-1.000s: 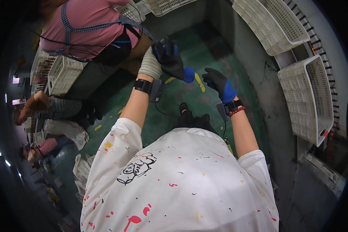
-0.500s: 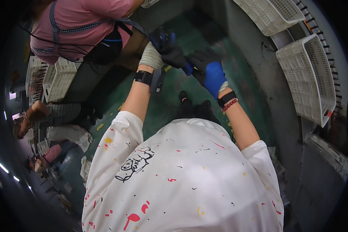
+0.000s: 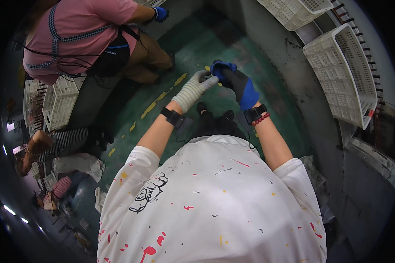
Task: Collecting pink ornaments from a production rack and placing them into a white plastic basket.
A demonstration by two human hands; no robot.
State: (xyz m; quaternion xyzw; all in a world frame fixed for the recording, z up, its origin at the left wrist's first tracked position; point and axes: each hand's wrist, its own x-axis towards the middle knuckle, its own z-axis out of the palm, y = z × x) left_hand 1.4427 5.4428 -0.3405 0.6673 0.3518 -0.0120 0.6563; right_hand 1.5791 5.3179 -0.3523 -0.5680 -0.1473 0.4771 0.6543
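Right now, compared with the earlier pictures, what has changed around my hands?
Your right hand moved toward your left hand and took hold of the loose blue glove, earlier at the left hand's fingers. The left hand's striped glove now shows its fingers; whether they touch the loose one is unclear. A co-worker's gloved hand appeared. The white crates stayed on the right.

loose glove (image 3: 216,69) (blue-edged) partly hidden by right hand (image 3: 238,83)

You're in a factory-style workshop: worn green floor (image 3: 281,115) with yellow markings (image 3: 149,110), white perforated crates (image 3: 335,72) along a rack of rods (image 3: 367,58), strip lights (image 3: 9,210), an aproned co-worker (image 3: 85,22) near you.
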